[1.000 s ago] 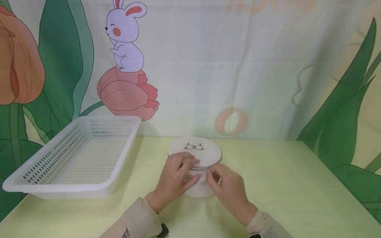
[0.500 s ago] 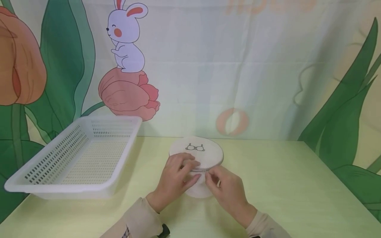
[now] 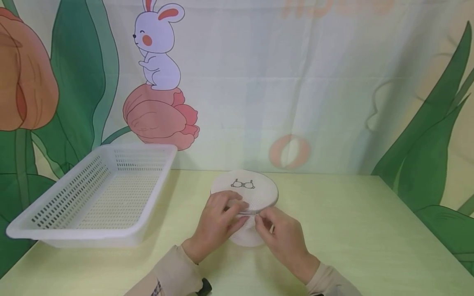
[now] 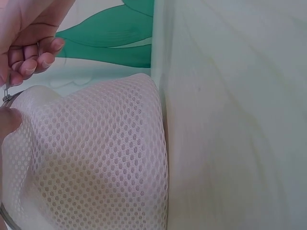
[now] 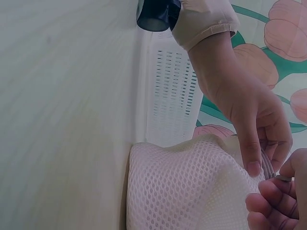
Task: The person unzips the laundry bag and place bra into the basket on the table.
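Observation:
A white mesh bra wash bag stands on the table, its round padded top printed with a small dark bra outline. My left hand holds the near side at the zip, fingers over the top edge and thumb on the mesh below. In the right wrist view, that thumb of the left hand presses the mesh beside the zip. My right hand pinches the zip pull between thumb and forefinger, its other fingers curled. Mesh honeycomb of the bag bulges toward the left wrist camera.
To the left stands a white plastic basket with slotted walls. A printed cloth backdrop with a rabbit and tulips hangs behind the pale yellow-green table. Dark wrist gear shows at the left sleeve.
The right hand with the zip pull has shifted slightly left along the zip, toward the left hand. The left hand keeps its place on the bag. The view has drifted slightly.

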Tool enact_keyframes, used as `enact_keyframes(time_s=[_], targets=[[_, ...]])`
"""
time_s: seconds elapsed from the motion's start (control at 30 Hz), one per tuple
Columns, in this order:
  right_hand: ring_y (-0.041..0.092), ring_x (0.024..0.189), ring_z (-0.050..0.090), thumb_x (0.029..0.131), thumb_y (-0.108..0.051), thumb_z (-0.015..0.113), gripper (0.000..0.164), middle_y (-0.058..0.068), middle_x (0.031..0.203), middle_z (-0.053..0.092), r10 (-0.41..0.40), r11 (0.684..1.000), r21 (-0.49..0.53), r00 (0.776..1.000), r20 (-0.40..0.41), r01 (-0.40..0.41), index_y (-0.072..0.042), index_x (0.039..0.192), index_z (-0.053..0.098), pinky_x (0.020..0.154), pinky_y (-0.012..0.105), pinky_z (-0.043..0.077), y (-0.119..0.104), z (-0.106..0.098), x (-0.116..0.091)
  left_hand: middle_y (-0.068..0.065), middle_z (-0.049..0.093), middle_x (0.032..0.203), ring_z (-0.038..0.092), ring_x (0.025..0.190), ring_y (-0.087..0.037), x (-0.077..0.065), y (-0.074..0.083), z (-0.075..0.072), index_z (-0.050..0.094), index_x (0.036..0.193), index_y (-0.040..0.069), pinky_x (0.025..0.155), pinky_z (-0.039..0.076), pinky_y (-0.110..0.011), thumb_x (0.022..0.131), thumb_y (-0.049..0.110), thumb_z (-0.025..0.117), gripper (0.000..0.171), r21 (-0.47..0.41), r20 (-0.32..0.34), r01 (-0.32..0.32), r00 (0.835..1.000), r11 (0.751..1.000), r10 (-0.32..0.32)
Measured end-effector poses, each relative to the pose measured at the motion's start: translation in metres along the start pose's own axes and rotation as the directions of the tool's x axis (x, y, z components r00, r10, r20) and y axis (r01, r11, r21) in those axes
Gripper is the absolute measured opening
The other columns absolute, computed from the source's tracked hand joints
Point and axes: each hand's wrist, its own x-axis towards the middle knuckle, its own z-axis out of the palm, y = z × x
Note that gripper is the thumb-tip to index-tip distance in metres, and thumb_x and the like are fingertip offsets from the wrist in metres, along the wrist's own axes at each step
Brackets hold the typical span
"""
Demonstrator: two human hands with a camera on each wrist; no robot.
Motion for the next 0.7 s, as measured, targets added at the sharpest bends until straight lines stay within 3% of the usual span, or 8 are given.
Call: enact_keyframes(time_s=[0.43, 0.7], targets=[[-0.003, 0.059, 0.050, 0.077, -0.005, 0.067, 0.015, -0.009, 0.064, 0.055, -0.010, 1.000, 0.015, 1.000, 0.006, 0.010, -0.015, 0.072, 0.055, 0.052, 0.007, 0.039, -0.0002, 0.0001, -0.0005, -0.006, 0.063, 0.101, 0.060, 0.097, -0.023, -0.0038, -0.0034, -0.0001, 0.065, 0.094, 0.014, 0.086, 0.049, -0.039, 0.082, 0.023, 0.072, 0.016, -0.005, 0.012, 0.022, 1.000, 1.000, -0.022], [-0.003, 0.058, 0.051, 0.077, -0.006, 0.067, 0.013, -0.007, 0.065, 0.058, -0.007, 1.000, 0.002, 1.000, 0.001, 0.007, -0.014, 0.073, 0.058, 0.051, 0.006, 0.038, -0.0005, 0.0004, -0.0008, -0.007, 0.063, 0.100, 0.060, 0.096, -0.024, -0.0042, -0.0048, 0.0004, 0.065, 0.092, 0.013, 0.083, 0.049, -0.038, 0.078, 0.020, 0.073, 0.018, 0.003, -0.010, 0.007, 1.000, 1.000, -0.007]])
